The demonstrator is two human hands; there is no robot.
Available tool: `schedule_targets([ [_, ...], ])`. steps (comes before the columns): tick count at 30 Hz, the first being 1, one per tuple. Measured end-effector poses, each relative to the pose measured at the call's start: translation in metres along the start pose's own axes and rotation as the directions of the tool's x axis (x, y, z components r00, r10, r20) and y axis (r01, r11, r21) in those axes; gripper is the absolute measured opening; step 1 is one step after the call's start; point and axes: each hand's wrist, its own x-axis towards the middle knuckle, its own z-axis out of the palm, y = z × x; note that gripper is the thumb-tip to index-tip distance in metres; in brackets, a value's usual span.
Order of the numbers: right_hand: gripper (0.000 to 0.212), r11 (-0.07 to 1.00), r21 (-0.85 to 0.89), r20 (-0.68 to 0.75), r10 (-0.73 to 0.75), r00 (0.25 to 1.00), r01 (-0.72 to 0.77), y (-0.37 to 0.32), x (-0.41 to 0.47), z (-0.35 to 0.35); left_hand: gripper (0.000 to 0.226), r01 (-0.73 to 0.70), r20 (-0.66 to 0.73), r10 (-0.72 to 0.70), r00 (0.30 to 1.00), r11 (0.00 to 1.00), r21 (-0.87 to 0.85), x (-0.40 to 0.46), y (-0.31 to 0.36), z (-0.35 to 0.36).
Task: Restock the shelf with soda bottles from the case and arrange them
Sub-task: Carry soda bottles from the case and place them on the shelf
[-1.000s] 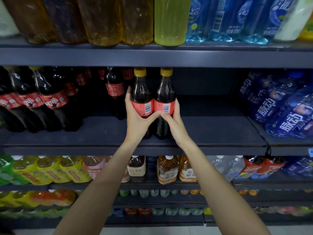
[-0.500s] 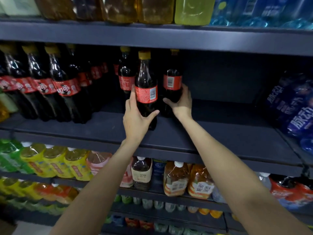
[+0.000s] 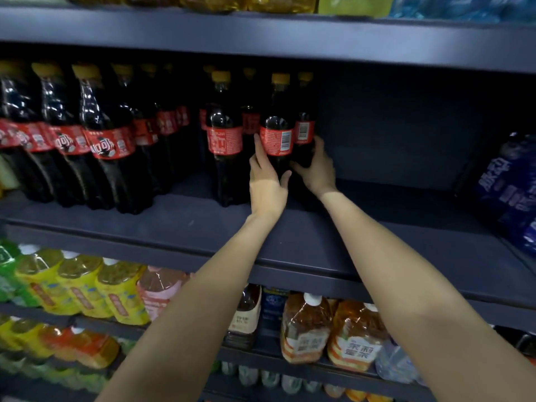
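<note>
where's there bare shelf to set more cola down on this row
Bare shelf runs from the cola bottle in the right hand to the blue bottles. The front lip is free too. Left of the left hand, cola rows crowd it.

Left hand: our left hand [image 3: 268, 184] grips the front cola bottle [image 3: 277, 140] low down, thumb round its right side.
Right hand: our right hand [image 3: 317, 166] holds the rear cola bottle [image 3: 304, 132], just behind and touching.
Shelf: both bottles upright, mid-shelf [image 3: 290, 236], back from the front edge.
Neighbours: we see large cola bottles [image 3: 107, 146] toward the left end, blue bottles [image 3: 510, 187] at the right end.
</note>
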Motion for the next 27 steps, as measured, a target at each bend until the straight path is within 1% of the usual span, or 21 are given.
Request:
schedule_targets([
  [4,0.080,0.999,-0.046,0.078,0.030,0.996,-0.027,-0.002,-0.004,-0.008,0.092,0.091,0.053,-0.091,0.994,0.996,-0.001,0.021,-0.002,0.013],
  [7,0.084,0.999,-0.032,0.095,0.042,0.995,-0.039,-0.008,-0.016,-0.014,0.094,0.128,0.090,-0.127,0.988,0.992,-0.003,0.016,0.004,0.009],
  [9,0.082,0.997,-0.077,0.079,0.038,0.996,-0.032,-0.016,-0.027,-0.021,0.093,0.114,0.121,-0.111,0.986,0.993,-0.013,0.004,0.009,-0.003],
  [10,0.078,0.996,-0.086,0.059,0.024,0.998,-0.018,-0.021,-0.034,-0.024,0.088,0.087,0.125,-0.085,0.988,0.996,-0.009,-0.004,0.009,-0.013],
  [11,0.074,0.997,-0.083,0.040,-0.006,0.999,0.009,-0.027,-0.040,-0.027,0.079,0.052,0.109,-0.051,0.993,0.999,-0.009,-0.013,0.007,-0.027],
  [12,0.069,0.996,-0.077,0.033,-0.039,0.999,0.041,-0.033,-0.047,-0.027,0.068,0.014,0.054,-0.013,0.998,1.000,-0.019,-0.022,0.003,-0.042],
  [13,0.067,0.996,-0.073,0.042,-0.056,0.998,0.059,-0.040,-0.053,-0.026,0.058,-0.017,-0.040,0.016,0.999,1.000,-0.026,-0.028,-0.004,-0.057],
  [14,0.067,0.996,-0.070,0.060,-0.050,0.997,0.054,-0.047,-0.057,-0.022,0.052,-0.023,-0.146,0.020,0.989,1.000,-0.017,-0.030,-0.012,-0.072],
  [15,0.071,0.997,-0.064,0.079,-0.026,0.997,0.031,-0.053,-0.059,-0.016,0.055,0.011,-0.222,-0.009,0.975,1.000,0.005,-0.026,-0.019,-0.084],
  [16,0.077,0.999,-0.054,0.089,0.011,0.996,-0.006,-0.059,-0.059,-0.011,0.064,0.076,-0.237,-0.067,0.969,0.997,0.027,-0.018,-0.026,-0.093],
  [17,0.082,0.998,-0.038,0.089,0.056,0.994,-0.053,-0.064,-0.057,-0.006,0.077,0.155,-0.177,-0.144,0.974,0.986,0.052,-0.007,-0.033,-0.097],
  [18,0.087,0.995,-0.020,0.080,0.099,0.992,-0.098,-0.069,-0.055,-0.001,0.091,0.217,-0.068,-0.212,0.975,0.973,0.082,0.005,-0.039,-0.099],
  [19,0.089,0.991,-0.011,0.066,0.136,0.989,-0.136,-0.073,-0.054,0.003,0.100,0.240,0.049,-0.247,0.968,0.964,0.117,0.016,-0.045,-0.098],
  [20,0.090,0.986,-0.011,0.051,0.165,0.985,-0.165,-0.076,-0.052,0.007,0.104,0.232,0.146,-0.254,0.956,0.961,0.148,0.025,-0.051,-0.096],
  [21,0.089,0.982,-0.020,0.038,0.189,0.981,-0.188,-0.078,-0.051,0.010,0.104,0.212,0.206,-0.244,0.948,0.963,0.164,0.031,-0.055,-0.093],
  [22,0.088,0.978,-0.032,0.027,0.209,0.978,-0.208,-0.080,-0.051,0.012,0.103,0.196,0.232,-0.232,0.945,0.966,0.167,0.037,-0.057,-0.090],
  [24,0.087,0.968,-0.058,0.018,0.247,0.969,-0.246,-0.084,-0.053,0.014,0.100,0.204,0.233,-0.238,0.943,0.966,0.158,0.045,-0.056,-0.083],
  [27,0.087,0.960,-0.096,0.040,0.268,0.963,-0.264,-0.089,-0.056,0.012,0.096,0.225,0.247,-0.253,0.936,0.965,0.136,0.051,-0.051,-0.073],
])
